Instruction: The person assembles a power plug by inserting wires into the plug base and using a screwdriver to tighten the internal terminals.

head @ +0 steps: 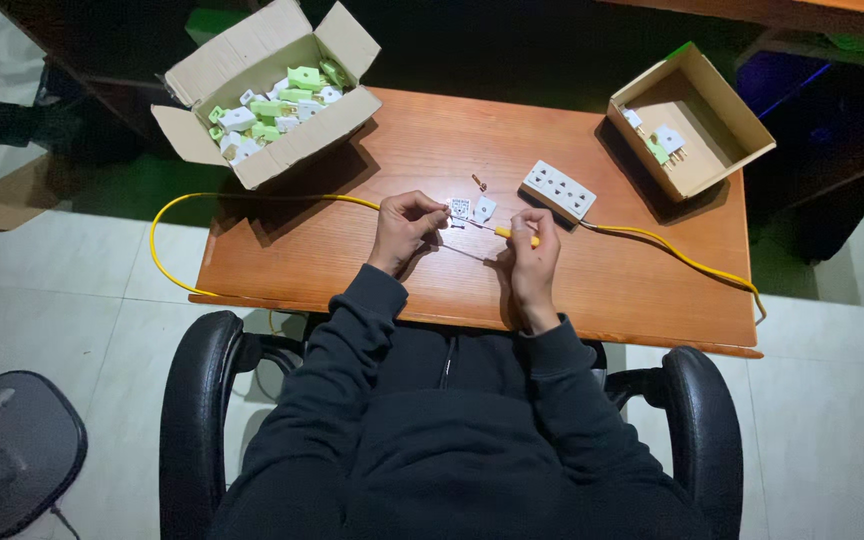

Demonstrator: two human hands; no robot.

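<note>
My left hand [404, 228] pinches a small white plug part [460, 208] over the wooden table [432, 270]. My right hand [533, 258] grips a small screwdriver [508, 234] with a yellow handle, its tip aimed left at that part. A second white plug piece [485, 209] lies just right of the first. A small brass screw [478, 182] rests a little beyond them. A yellow cable [252, 198] runs in from the left toward my left hand.
A white multi-socket block [559, 189] lies right of my hands, with yellow cable [682, 258] trailing off the table's right edge. An open cardboard box [267, 95] of white and green plugs stands at back left. A smaller box [690, 120] stands at back right. I sit in a black armchair [197, 400].
</note>
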